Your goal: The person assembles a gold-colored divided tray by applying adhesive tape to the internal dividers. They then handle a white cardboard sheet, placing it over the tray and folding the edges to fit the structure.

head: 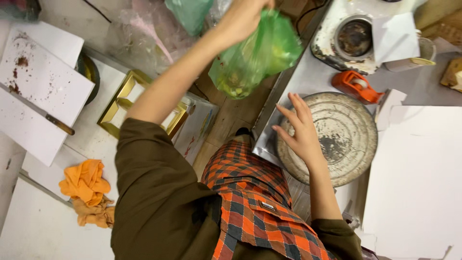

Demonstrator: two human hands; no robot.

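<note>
Here the left hand [243,17] hangs a green bag [257,55] by its clamped fingers beyond the tabletop's left edge, while the right hand [301,132], fingers spread, presses the round metal lid [344,139].

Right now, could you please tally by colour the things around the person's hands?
Green: 1, plastic bag held by left hand
Orange: 2, tape dispenser, cloth
Grey: 1, round metal lid under right hand
Gold: 1, tray
Total: 5

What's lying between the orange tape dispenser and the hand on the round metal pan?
Nothing: the head view shows only bare pan surface between tape dispenser and right hand.
</note>
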